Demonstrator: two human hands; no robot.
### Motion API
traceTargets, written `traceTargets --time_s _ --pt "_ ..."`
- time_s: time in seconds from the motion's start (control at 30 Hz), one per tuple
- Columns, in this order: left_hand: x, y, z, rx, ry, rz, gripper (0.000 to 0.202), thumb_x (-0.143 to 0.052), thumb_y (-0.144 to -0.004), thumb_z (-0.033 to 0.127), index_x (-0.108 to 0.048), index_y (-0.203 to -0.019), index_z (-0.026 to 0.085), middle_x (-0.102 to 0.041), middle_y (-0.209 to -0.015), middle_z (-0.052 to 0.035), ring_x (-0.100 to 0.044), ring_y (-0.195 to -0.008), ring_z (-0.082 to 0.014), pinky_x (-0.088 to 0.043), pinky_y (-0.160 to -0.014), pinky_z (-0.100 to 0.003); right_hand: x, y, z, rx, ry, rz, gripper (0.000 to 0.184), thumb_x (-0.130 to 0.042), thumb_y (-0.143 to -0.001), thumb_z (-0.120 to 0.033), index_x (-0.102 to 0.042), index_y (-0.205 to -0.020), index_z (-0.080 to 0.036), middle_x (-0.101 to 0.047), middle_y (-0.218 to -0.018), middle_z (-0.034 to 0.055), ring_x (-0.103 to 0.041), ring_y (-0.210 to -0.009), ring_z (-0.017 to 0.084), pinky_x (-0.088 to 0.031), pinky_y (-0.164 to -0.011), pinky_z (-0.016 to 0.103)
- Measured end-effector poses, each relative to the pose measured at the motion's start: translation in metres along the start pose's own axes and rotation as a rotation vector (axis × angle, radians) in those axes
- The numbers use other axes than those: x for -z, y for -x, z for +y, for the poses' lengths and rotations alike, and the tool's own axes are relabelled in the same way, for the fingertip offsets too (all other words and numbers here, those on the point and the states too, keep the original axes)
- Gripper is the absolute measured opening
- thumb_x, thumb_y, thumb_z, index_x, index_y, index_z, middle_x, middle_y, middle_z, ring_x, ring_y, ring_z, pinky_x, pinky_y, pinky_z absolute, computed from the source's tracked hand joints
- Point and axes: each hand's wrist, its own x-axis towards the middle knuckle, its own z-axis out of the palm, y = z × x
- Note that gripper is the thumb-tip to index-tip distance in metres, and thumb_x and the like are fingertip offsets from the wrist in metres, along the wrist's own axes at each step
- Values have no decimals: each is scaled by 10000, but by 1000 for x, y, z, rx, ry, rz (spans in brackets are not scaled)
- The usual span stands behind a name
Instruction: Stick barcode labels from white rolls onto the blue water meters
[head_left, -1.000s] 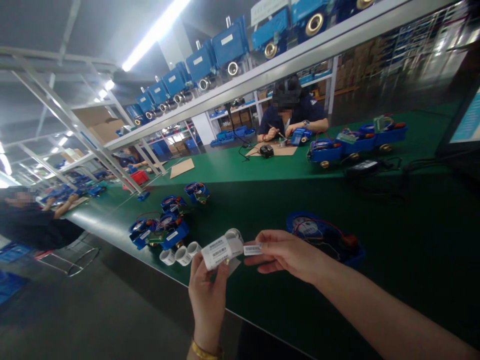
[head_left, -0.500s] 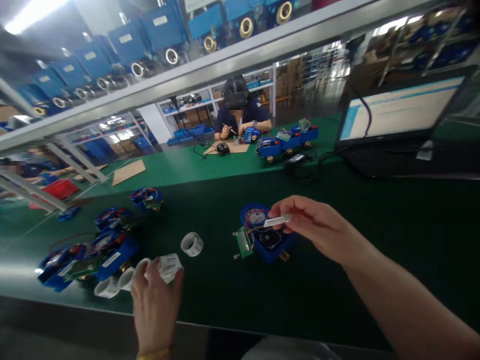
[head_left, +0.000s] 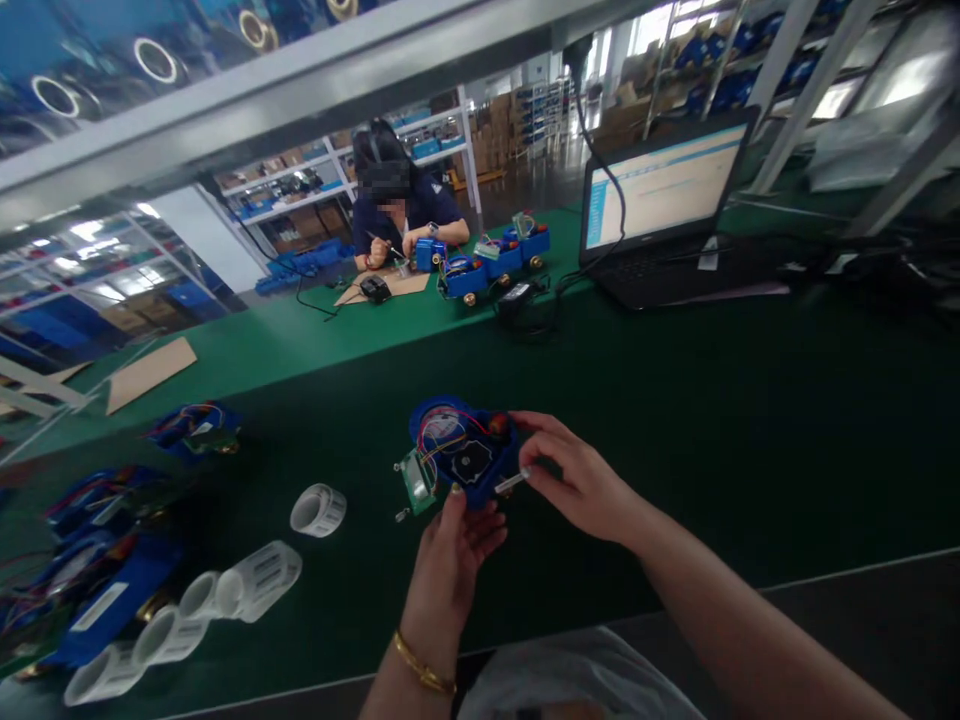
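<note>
In front of me on the green table lies an open blue meter housing point(head_left: 471, 462), showing a black inner part, red and yellow wires and a brass fitting. A small green circuit board point(head_left: 417, 482) hangs off its left side by wires. My left hand point(head_left: 450, 560) grips the near edge of the housing, thumb on top and fingers along the front. My right hand point(head_left: 581, 480) pinches a small white label point(head_left: 511, 483) between thumb and finger beside the housing's right front. Some of its other fingers reach to the housing's right side.
Rolls of white labels point(head_left: 262, 580) and a separate label roll point(head_left: 318, 510) lie left of my hands. More blue housings point(head_left: 112, 600) stand farther left. Ahead are a laptop point(head_left: 667, 210), a black adapter point(head_left: 517, 298) and a co-worker point(head_left: 405, 205). A metal shelf point(head_left: 300, 85) crosses overhead.
My left hand has left the label rolls and moved right to hold the blue housing. My right hand has brought the label down to the housing's right front. The view has turned right.
</note>
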Motion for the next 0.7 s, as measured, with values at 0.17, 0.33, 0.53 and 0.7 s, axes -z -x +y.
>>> traceTargets --time_s 0.17,0.33,0.53,0.7 --pt "-11 0 7 -37 49 29 207 -516 -833 285 -582 -840 89 -656 -693 -88 -632 -597 -153 -534 -603 -274 -5 -4 0 -23 25 52 134 -479 -792 -58 -515 -787 -186 -404 -1249 102 -417 -1153 239 -405 -876 382" --pt "-14 -1 14 -42 34 72 212 -521 -821 308 -588 -808 108 -649 -647 -72 -618 -552 -141 -523 -549 -249 -10 -8 -3 -44 34 95 173 -530 -764 0 -528 -765 -173 -421 -1227 107 -419 -1156 232 -396 -906 374" --pt "-18 -1 23 -13 -4 114 258 -477 -835 342 -585 -789 113 -643 -651 -77 -620 -568 -139 -522 -550 -240 -10 -16 -13 -112 34 149 159 -564 -760 14 -544 -744 -143 -443 -1194 134 -463 -1108 244 -420 -867 367" --pt "-22 0 26 -18 7 120 279 -444 -849 353 -582 -810 113 -637 -654 -75 -616 -566 -136 -523 -544 -240 -5 -19 -16 -134 9 123 160 -567 -760 19 -551 -738 -138 -442 -1198 132 -455 -1119 244 -418 -864 363"
